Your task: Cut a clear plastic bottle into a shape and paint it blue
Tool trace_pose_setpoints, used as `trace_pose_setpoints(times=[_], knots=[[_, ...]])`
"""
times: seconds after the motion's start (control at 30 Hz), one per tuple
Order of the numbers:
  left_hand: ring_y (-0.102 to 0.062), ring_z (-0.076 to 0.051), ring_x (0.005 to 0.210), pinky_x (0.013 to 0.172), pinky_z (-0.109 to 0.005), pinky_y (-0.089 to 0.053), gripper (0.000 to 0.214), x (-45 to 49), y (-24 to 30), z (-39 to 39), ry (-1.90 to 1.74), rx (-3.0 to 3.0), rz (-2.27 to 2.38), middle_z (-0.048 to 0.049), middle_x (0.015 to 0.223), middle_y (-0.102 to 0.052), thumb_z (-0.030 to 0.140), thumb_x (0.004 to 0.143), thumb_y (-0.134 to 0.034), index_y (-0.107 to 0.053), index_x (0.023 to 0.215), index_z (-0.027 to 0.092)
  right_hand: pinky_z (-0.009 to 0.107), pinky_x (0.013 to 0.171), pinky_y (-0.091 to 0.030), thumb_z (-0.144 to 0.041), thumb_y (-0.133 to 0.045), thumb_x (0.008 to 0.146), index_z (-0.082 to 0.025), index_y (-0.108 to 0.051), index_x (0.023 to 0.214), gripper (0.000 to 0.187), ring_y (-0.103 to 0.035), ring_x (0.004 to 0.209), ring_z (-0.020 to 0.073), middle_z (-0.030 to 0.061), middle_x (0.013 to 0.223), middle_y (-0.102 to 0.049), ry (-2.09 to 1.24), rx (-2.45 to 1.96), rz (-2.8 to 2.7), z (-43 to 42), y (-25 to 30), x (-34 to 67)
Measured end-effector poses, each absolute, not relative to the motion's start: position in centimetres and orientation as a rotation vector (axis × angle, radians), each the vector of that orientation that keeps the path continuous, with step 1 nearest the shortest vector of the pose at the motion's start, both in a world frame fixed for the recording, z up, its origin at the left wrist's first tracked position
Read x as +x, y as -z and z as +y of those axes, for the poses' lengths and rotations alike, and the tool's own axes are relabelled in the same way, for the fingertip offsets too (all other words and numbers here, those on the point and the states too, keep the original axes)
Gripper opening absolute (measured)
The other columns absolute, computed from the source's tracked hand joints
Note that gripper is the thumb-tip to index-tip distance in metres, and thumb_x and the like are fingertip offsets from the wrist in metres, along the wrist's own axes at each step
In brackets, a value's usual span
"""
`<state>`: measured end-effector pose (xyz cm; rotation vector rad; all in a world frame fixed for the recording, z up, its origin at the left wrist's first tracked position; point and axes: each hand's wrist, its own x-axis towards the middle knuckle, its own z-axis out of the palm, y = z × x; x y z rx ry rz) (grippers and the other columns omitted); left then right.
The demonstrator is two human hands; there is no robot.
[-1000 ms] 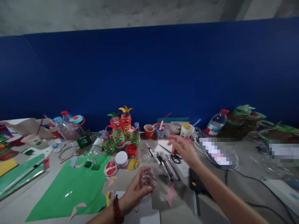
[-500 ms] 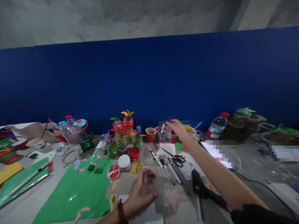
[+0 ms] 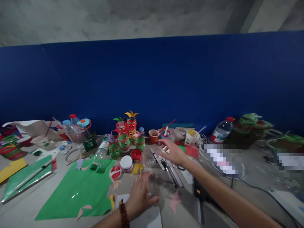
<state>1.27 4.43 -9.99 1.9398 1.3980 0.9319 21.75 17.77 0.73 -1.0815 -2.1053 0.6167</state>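
My left hand [image 3: 141,193] rests low near the table's front edge, fingers wrapped round a clear plastic cup [image 3: 154,186] that lies beside it. My right hand [image 3: 172,152] hovers with fingers spread over the pens and markers [image 3: 168,167] in the middle of the table and holds nothing. Just beyond it stand a red paper cup [image 3: 153,135], a blue cup with a brush [image 3: 165,133] and a white cup of yellow paint [image 3: 191,136]. Decorated green and red bottle figures [image 3: 124,137] cluster to the left of them.
A large green sheet [image 3: 78,190] covers the front left. Paint jars [image 3: 126,162], bottles [image 3: 76,129] and paper scraps lie around it. A water bottle [image 3: 221,130], cables and a black glue gun [image 3: 198,191] are on the right. A blue wall stands behind.
My right hand has drawn back from the cups at the rear and now hovers over the pens. The left hand stays on the clear cup.
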Motion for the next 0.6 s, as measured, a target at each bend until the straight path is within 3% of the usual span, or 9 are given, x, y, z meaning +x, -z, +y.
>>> trace_pose_setpoints(times=[0.1, 0.17, 0.4, 0.6], knots=[[-0.054, -0.035, 0.119, 0.105, -0.052, -0.042, 0.08, 1.2, 9.6, 4.3, -0.892, 1.96, 1.408, -0.0145, 0.126, -0.059, 0.02, 0.057, -0.083, -0.05, 0.129, 0.019, 0.05, 0.107, -0.041, -0.052, -0.082, 0.064, -0.018, -0.047, 0.141, 0.092, -0.051, 0.129, 0.0342, 0.0176, 0.142, -0.054, -0.59, -1.013, -2.281, 17.4, 0.1, 19.5], [-0.052, -0.034, 0.121, 0.107, -0.05, -0.041, 0.083, 1.2, 9.1, 4.1, -0.819, 1.95, 1.439, -0.0148, 0.13, -0.057, 0.021, 0.057, -0.083, -0.047, 0.132, 0.018, 0.054, 0.112, -0.034, -0.052, -0.085, 0.06, -0.016, -0.039, 0.148, 0.105, -0.042, 0.137, 0.0377, 0.021, 0.149, -0.044, -0.569, -0.998, -2.352, 17.8, 0.8, 18.2], [-0.045, -0.038, 0.131, 0.113, -0.05, -0.033, 0.091, 1.4, 8.2, 3.8, -0.653, 1.902, 1.515, -0.0193, 0.14, -0.051, 0.024, 0.057, -0.081, -0.042, 0.139, 0.013, 0.047, 0.1, -0.047, -0.035, -0.08, 0.069, -0.015, -0.036, 0.149, 0.094, -0.061, 0.114, 0.0322, 0.0187, 0.133, -0.059, -0.529, -1.031, -2.436, 19.0, 2.1, 16.5], [-0.046, -0.037, 0.129, 0.113, -0.05, -0.033, 0.087, 1.5, 8.1, 3.9, -0.666, 1.919, 1.517, -0.0194, 0.137, -0.052, 0.024, 0.058, -0.079, -0.044, 0.137, 0.013, 0.048, 0.101, -0.045, -0.031, -0.076, 0.071, -0.012, -0.039, 0.147, 0.086, -0.059, 0.118, 0.0341, 0.0197, 0.134, -0.059, -0.455, -1.124, -2.398, 20.0, 1.8, 17.6]])
